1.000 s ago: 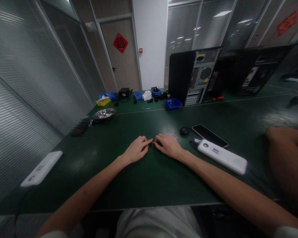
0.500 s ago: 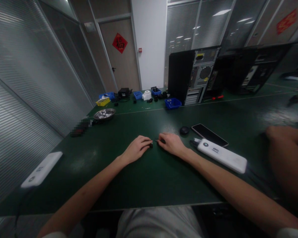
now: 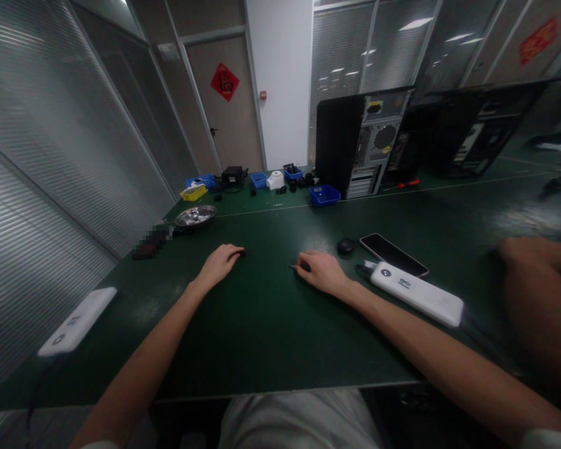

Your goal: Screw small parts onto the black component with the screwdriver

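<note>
My left hand (image 3: 221,263) is over the green table, left of the middle, its fingers closed on a small black piece (image 3: 242,253) that pokes out at the fingertips. Too little of that piece shows to tell its kind. Resting on the table right of the middle, my right hand (image 3: 321,270) is closed in a pinch. A thin pointed tip (image 3: 293,267) sticks out to the left of its fingers; the rest is hidden in the hand. Just beyond that hand sits a round black object (image 3: 346,246). A dark-screened phone (image 3: 393,254) lies to its right.
A white power bank (image 3: 416,293) with a cable lies by my right forearm, another white one (image 3: 78,321) at the left edge. Farther back are a metal dish (image 3: 196,216), a blue bin (image 3: 325,195) and a computer case (image 3: 362,146). Another person's hand (image 3: 534,252) rests at right.
My left hand has moved left and slightly away from me with the small black piece, parting from my right hand. The right hand has stayed in place.
</note>
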Action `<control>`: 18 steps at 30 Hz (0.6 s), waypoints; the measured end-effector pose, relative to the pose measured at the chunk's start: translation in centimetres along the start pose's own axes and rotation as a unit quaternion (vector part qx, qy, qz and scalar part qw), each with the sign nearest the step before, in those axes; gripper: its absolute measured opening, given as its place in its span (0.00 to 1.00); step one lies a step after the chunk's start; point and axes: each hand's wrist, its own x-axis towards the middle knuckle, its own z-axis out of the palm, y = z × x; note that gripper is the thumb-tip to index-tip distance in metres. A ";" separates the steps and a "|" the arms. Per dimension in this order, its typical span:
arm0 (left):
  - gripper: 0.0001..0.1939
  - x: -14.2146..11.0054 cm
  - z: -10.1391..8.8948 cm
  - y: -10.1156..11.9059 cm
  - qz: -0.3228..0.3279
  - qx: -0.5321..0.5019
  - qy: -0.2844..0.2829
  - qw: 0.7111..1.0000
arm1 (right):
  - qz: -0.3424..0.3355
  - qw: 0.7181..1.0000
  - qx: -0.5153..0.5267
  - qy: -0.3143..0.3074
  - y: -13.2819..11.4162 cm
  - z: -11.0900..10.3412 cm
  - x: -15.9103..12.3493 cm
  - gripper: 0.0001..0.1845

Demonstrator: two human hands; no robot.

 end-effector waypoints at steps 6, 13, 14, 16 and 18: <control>0.21 -4.4 -6.0 -11.3 -0.299 0.110 0.103 0.942 | -0.003 1.000 0.011 -0.007 0.1 -0.3 -0.1 0.12; 0.24 -7.6 -6.3 -16.3 -0.442 0.153 0.175 0.866 | 0.002 1.000 0.006 -0.008 0.2 0.1 0.0 0.11; 0.24 -7.5 -6.0 -16.6 -0.440 0.153 0.181 0.866 | 0.003 1.000 0.005 -0.008 0.2 0.1 0.0 0.11; 0.23 -7.3 -5.7 -17.0 -0.431 0.151 0.193 0.869 | 0.004 1.000 0.002 -0.008 0.2 0.1 0.0 0.11; 0.23 -7.1 -5.5 -17.3 -0.421 0.150 0.207 0.870 | 0.005 1.000 -0.001 -0.010 0.2 0.1 0.0 0.11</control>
